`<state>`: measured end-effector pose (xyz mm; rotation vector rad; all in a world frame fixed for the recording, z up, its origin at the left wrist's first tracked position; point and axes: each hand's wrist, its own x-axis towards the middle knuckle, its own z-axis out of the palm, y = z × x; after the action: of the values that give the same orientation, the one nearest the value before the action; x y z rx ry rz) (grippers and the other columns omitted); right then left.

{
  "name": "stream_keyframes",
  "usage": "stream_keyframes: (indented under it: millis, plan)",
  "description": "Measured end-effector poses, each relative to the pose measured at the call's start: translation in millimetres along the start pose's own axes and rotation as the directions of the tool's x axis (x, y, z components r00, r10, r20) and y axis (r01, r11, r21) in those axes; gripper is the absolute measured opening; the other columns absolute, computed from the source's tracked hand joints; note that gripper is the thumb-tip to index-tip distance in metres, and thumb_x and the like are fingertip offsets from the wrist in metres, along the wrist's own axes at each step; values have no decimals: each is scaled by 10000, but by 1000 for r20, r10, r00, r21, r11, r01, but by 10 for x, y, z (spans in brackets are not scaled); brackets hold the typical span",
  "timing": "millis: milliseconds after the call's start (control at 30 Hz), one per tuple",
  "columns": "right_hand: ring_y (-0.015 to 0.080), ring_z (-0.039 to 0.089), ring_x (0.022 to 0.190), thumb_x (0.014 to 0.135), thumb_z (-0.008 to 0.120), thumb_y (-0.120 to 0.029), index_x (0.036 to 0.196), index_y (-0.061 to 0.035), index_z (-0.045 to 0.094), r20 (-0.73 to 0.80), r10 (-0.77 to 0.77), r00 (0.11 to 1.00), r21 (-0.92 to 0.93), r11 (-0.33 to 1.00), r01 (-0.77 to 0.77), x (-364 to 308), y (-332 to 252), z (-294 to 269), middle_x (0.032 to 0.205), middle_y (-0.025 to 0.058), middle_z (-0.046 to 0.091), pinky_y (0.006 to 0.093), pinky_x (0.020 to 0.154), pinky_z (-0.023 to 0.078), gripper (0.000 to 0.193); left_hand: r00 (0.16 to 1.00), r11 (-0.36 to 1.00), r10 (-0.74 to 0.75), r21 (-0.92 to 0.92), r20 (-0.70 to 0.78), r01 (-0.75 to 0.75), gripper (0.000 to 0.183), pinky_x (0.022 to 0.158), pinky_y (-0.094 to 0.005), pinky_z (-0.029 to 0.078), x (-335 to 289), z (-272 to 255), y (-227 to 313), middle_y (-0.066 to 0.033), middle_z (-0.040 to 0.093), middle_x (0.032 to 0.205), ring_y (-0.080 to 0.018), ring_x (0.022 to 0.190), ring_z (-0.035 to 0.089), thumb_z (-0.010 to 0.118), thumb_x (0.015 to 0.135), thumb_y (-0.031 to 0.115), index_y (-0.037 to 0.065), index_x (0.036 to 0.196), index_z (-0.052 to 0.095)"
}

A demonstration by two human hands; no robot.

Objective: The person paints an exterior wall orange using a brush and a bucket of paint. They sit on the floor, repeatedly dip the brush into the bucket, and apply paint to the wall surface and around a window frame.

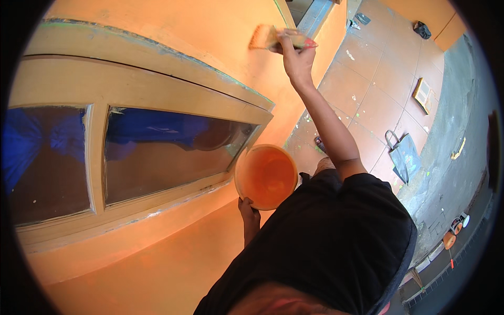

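A wide paintbrush (263,38) with orange-soaked bristles lies against the orange wall (210,31). Its paint-smeared handle is gripped by my right hand (297,60), the arm stretched far forward. Lower down, an orange bucket (285,170) is in my left hand (249,210), whose fingers close on its near rim. The bucket's inside is coated orange; how much paint it holds I cannot tell. It is held beside the corner of a window frame (97,152).
Dark glass panes with blue cloth behind fill the left. On the tiled floor (367,63) at right lie a grey bag (405,157), a board-like object (421,96) and a black bundle (421,30). Paint containers (449,240) stand farther right. Paint specks dot the tiles.
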<state>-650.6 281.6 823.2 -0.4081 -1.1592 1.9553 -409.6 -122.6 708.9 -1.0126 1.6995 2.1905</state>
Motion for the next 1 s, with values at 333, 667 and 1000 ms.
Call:
stream_keyframes:
  millis: [333, 667, 1000]
  plan:
    - [249, 683, 899, 937, 669, -149, 1140, 54, 561, -64, 284, 957, 513, 832, -213, 165, 971, -468, 1047, 131, 631, 386, 820, 624, 307, 997, 999, -48, -18, -57, 47, 522, 955, -425, 485, 34, 154, 38, -142, 536, 1174, -289, 1108, 553, 510, 722, 3, 11, 1243, 478]
    - [149, 711, 709, 931, 695, -176, 956, 11, 720, -157, 52, 986, -404, 908, -112, 63, 1210, -678, 816, 98, 710, 279, 672, 609, 190, 998, 996, -61, 70, 33, 59, 566, 964, -411, 475, 161, 160, 69, -145, 533, 1206, -293, 1146, 545, 525, 722, 37, 8, 1284, 459]
    - [231, 711, 839, 964, 626, -91, 1109, -19, 603, 245, 76, 966, 590, 779, -211, 494, 542, -279, 972, 76, 649, 374, 855, 614, 163, 997, 999, -48, 27, 57, 46, 566, 1000, -402, 443, 217, 148, -26, -151, 522, 1218, -298, 1158, 524, 509, 731, 32, -15, 1292, 451]
